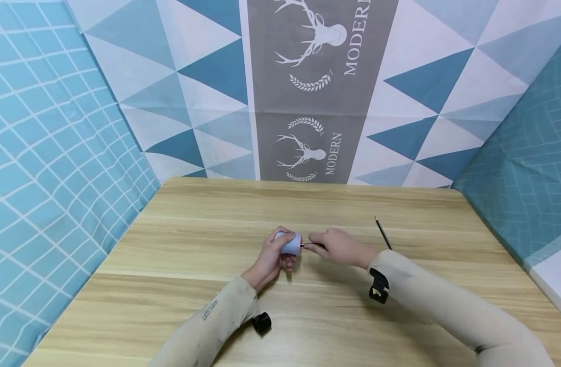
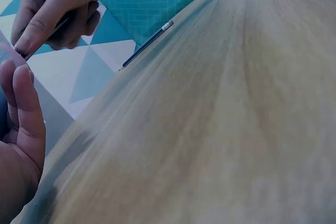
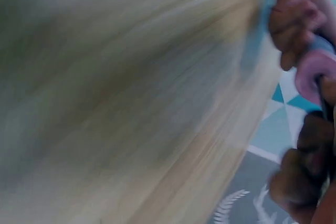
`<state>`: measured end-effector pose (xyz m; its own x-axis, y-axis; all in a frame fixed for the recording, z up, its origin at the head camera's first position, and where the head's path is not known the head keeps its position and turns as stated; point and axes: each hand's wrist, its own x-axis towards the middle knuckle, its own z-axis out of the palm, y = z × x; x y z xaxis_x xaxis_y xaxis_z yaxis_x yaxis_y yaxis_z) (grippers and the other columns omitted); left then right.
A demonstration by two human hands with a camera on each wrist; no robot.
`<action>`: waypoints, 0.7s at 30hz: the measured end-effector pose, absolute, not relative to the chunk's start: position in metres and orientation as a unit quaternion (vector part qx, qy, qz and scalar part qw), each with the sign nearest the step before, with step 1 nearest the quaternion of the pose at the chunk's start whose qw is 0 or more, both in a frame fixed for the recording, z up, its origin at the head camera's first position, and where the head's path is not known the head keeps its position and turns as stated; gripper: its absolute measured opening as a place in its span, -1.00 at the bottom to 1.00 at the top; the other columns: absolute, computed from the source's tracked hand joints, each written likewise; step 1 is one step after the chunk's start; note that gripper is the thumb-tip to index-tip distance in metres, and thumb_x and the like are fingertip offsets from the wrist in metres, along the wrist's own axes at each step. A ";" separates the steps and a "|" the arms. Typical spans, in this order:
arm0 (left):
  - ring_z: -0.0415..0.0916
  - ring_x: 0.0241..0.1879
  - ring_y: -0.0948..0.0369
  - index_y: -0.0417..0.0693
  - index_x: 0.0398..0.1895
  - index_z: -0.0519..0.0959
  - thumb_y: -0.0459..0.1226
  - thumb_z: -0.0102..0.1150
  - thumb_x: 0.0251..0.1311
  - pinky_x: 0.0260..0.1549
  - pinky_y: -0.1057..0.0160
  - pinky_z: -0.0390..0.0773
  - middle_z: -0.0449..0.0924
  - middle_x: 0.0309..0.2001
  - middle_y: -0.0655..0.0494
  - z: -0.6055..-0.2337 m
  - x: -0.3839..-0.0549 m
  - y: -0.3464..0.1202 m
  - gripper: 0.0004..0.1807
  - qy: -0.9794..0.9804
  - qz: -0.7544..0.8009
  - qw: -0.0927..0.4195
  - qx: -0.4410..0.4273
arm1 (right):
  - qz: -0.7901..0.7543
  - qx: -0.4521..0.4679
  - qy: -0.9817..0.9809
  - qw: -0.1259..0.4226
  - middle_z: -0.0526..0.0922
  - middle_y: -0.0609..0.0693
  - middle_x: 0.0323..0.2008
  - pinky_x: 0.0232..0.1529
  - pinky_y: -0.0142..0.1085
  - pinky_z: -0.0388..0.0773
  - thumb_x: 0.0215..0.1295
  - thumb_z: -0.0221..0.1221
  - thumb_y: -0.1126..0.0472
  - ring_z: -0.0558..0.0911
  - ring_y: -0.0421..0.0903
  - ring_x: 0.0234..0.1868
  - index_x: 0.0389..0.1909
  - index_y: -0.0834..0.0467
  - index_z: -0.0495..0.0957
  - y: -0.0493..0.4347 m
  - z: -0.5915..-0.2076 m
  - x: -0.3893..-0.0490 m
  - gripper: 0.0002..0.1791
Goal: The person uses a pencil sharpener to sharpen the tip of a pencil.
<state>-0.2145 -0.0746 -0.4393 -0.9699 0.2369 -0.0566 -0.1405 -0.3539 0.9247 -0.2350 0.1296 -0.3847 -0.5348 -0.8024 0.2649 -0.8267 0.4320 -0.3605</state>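
Note:
In the head view, my left hand grips a light-blue cylindrical pencil sharpener with a pink end facing right. My right hand pinches a dark pencil, whose tip sits in the hole at the middle of the pink end. Most of that pencil is covered by the right fingers. The right wrist view is blurred but shows the pink ring around the pencil. In the left wrist view, only a sliver of the sharpener's pink rim shows between the two hands. A second dark pencil lies on the table beyond the right forearm.
The wood-grain table runs back to a patterned wall cloth. Blue tiled cloth hangs at the left, and teal cloth at the right. A white surface borders the table's right side.

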 end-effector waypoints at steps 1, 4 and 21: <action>0.43 -0.80 0.29 0.00 -0.28 0.45 -0.22 0.08 0.31 -0.86 0.37 0.50 0.52 -0.62 0.01 -0.440 -0.215 -0.075 -0.93 0.558 0.820 0.119 0.047 | 0.267 0.458 -0.848 -0.030 0.16 -0.25 -0.70 -0.67 -0.47 0.18 0.47 0.12 0.22 0.18 -0.37 -0.69 -0.59 0.04 0.27 0.129 -0.383 -0.236 -0.62; 0.42 -0.81 0.29 0.02 -0.27 0.46 -0.22 0.06 0.32 -0.86 0.35 0.51 0.51 -0.63 0.01 -0.441 -0.215 -0.076 -0.94 0.560 0.816 0.130 0.058 | 0.384 0.354 -0.825 -0.218 0.18 -0.20 -0.73 -0.73 -0.44 0.12 0.53 0.05 0.14 0.15 -0.31 -0.73 -0.59 0.10 0.28 0.132 -0.377 -0.238 -0.59; 0.42 -0.79 0.29 -0.01 -0.24 0.48 -0.21 0.06 0.33 -0.84 0.34 0.53 0.50 -0.60 0.00 -0.439 -0.213 -0.076 -0.92 0.561 0.813 0.138 0.067 | 0.315 0.303 -0.886 -0.154 0.32 -0.15 -0.75 -0.69 -0.36 0.28 0.50 0.07 -0.04 0.28 -0.23 -0.75 -0.44 0.15 0.46 0.141 -0.367 -0.229 -0.62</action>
<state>-0.2132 -0.0757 -0.4389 -0.9529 0.3000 -0.0452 -0.1489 -0.3325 0.9313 -0.2289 0.1407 -0.3675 -0.7682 -0.6349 -0.0820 -0.4404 0.6171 -0.6521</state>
